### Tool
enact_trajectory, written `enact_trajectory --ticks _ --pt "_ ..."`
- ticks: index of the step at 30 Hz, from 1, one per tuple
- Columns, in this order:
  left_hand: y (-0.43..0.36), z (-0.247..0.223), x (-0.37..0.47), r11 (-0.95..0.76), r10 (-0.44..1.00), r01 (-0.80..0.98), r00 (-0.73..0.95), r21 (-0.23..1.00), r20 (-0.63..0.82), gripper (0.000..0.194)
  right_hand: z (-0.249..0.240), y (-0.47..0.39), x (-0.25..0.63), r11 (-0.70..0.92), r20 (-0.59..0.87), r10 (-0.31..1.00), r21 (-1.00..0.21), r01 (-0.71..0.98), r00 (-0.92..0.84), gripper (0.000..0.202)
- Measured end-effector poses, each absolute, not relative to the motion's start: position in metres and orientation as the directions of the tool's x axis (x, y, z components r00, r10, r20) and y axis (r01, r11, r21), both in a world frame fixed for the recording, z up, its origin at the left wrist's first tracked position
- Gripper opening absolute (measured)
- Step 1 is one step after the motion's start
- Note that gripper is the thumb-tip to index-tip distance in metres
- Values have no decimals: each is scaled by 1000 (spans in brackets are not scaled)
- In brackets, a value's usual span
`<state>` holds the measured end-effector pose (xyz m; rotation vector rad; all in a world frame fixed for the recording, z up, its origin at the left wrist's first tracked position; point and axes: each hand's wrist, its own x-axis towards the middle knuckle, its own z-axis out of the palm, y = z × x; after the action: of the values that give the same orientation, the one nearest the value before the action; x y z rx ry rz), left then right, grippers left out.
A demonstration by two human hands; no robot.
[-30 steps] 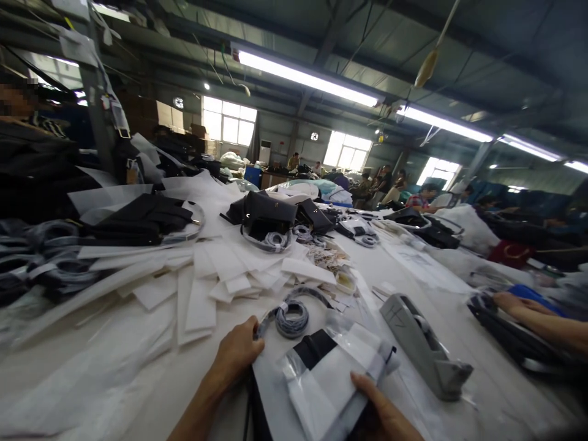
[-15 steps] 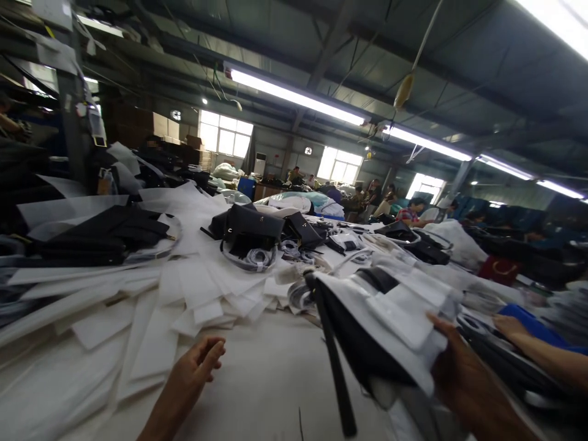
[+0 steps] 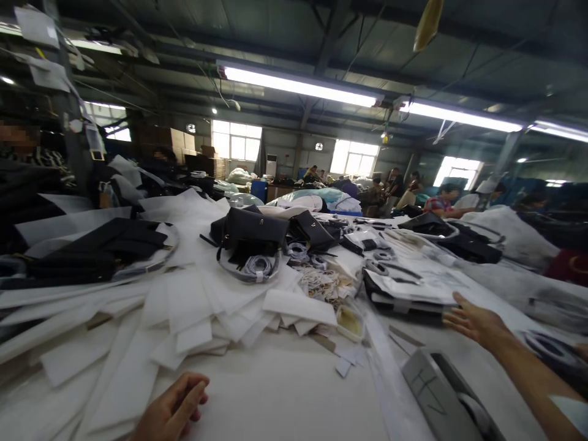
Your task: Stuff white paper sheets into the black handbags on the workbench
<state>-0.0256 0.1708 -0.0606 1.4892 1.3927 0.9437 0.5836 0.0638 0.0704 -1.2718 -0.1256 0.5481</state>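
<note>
My left hand (image 3: 173,407) is at the lower left over the white table (image 3: 275,392), beside loose white foam sheets (image 3: 126,373). Its fingers are curled together with the thumb against them, and nothing shows in them. My right hand (image 3: 480,321) reaches out on the right, fingers extended and apart, just beside the near right edge of a black bag (image 3: 399,303). That bag lies flat with a white sheet and a black strap on top. Whether the fingertips still touch it, I cannot tell. Nearer me stands a grey box-like device (image 3: 432,389) with dark marks.
A black handbag (image 3: 255,229) with a wrapped coiled strap stands mid-table. Right of it lie a pile of small tags (image 3: 324,285) and a small tray (image 3: 350,323) of yellowish stuff. Black pieces (image 3: 101,245) are stacked left. Another person's hand (image 3: 581,351) shows at the right edge.
The black bag with its white sheet, held in my right hand before, now lies on the table, released. My left hand is slightly lower and further left. The view has shifted.
</note>
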Motion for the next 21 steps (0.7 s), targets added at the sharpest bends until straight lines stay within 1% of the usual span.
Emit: enact_trajectory --ticks 3,5,7,9,10,12,14,16,19,21 --pt "167 -58 -24 0 995 355 95 935 -36 59 47 77 578 148 -129 361 -970 -193 924 30" --pt "165 -55 -21 -13 993 359 111 933 -29 57 47 87 561 137 -53 381 -984 -113 923 25" --pt "163 -54 -21 -28 992 362 125 932 -19 54 55 92 532 83 14 445 -996 -25 895 19" --pt "163 -54 -23 -43 990 374 144 926 -12 52 65 88 495 18 67 559 -997 68 827 18" --pt "164 -55 -25 -51 987 388 159 920 -12 50 70 82 475 -1 85 623 -994 109 778 22" --pt "167 -55 -31 -66 980 430 199 900 -23 50 77 63 435 32 167 712 -978 205 682 31" --pt "171 -54 -35 -89 972 477 232 874 -27 52 82 37 403 3 159 776 -969 248 610 39" --pt "173 -51 -36 -118 969 520 248 846 -18 54 84 6 381 -23 141 792 -965 261 594 44" --pt "171 -41 -30 -155 964 593 265 790 -9 52 85 -51 370 -77 114 754 -962 260 647 47" --pt "166 -33 -26 -179 959 639 282 749 -11 51 84 -95 373 -131 101 692 -956 262 715 48"
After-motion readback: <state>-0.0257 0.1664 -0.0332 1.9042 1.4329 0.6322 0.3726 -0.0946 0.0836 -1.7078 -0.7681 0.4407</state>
